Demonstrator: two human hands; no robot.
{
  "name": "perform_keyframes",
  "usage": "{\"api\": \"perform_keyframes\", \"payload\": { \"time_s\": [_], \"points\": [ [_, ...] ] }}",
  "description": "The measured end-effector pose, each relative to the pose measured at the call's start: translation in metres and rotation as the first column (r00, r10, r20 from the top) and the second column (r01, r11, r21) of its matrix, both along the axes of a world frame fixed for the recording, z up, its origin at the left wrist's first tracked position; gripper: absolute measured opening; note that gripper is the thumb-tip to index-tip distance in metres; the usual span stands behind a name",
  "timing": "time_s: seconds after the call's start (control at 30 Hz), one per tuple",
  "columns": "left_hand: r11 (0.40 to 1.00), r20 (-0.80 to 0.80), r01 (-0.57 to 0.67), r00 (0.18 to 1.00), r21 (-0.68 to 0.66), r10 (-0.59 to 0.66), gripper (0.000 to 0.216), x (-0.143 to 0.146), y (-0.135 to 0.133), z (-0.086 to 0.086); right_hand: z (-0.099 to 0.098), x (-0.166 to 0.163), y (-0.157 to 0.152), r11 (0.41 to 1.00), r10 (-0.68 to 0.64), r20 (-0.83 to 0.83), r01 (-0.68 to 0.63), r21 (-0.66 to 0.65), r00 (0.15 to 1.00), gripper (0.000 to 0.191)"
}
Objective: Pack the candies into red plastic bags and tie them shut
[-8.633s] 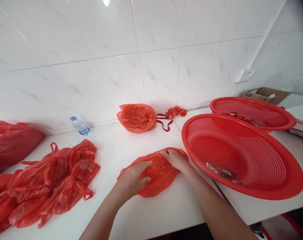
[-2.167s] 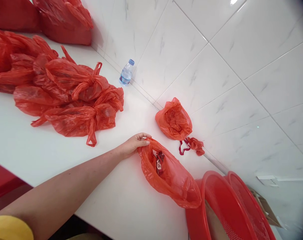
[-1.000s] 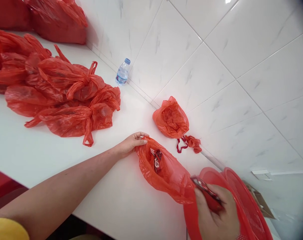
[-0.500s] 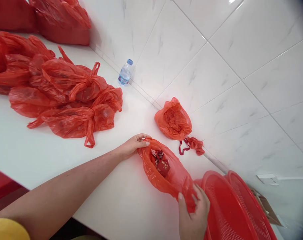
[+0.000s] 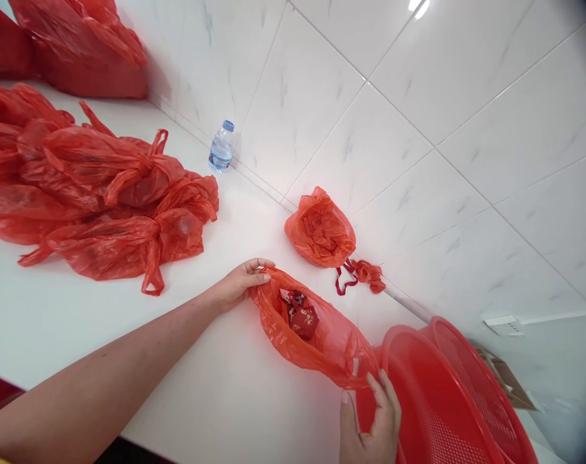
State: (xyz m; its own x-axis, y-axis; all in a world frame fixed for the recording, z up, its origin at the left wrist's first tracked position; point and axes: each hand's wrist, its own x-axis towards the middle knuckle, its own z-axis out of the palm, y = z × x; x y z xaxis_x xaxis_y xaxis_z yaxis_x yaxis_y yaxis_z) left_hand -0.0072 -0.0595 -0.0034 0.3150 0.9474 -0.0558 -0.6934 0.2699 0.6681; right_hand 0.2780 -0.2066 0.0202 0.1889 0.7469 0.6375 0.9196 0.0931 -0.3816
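Note:
An open red plastic bag (image 5: 322, 338) lies on the white counter (image 5: 216, 399) with small red packets (image 5: 300, 316) inside it. My left hand (image 5: 239, 283) pinches the bag's rim at its left side and holds the mouth open. My right hand (image 5: 370, 428) is at the bottom edge, fingers spread and empty, touching the near rim of a red mesh basket (image 5: 433, 399) just below the bag's right end.
A heap of tied red bags (image 5: 100, 193) covers the counter's left. A small water bottle (image 5: 220, 147) stands against the tiled wall. Another open red bag (image 5: 321, 229) and a crumpled red scrap (image 5: 368, 274) lie by the wall. A cardboard box (image 5: 508, 380) sits behind the baskets.
My right hand, which held red packets a second ago, has dropped them into the bag and drawn back to the basket rim, now empty. The left hand has kept its hold.

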Motion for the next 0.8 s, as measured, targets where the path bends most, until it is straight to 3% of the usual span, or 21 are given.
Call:
{"api": "perform_keyframes", "payload": {
  "time_s": [0.37, 0.63, 0.8],
  "points": [
    [1.000, -0.001, 0.011, 1.000, 0.004, -0.011, 0.041, 0.002, 0.001, 0.000, -0.003, 0.020, -0.004, 0.994, -0.107, 0.005, 0.107, 0.008, 0.994, 0.055],
    [1.000, -0.020, 0.022, 1.000, 0.021, -0.022, 0.038, 0.001, 0.000, -0.001, -0.012, -0.011, -0.006, 0.998, 0.062, -0.271, -0.059, 0.017, 0.961, 0.060],
    [1.000, -0.043, 0.016, 0.999, 0.015, -0.016, 0.038, -0.001, -0.002, -0.003, -0.026, -0.021, -0.001, 0.997, 0.021, -0.411, -0.048, -0.055, 0.911, 0.060]
  ]
}}
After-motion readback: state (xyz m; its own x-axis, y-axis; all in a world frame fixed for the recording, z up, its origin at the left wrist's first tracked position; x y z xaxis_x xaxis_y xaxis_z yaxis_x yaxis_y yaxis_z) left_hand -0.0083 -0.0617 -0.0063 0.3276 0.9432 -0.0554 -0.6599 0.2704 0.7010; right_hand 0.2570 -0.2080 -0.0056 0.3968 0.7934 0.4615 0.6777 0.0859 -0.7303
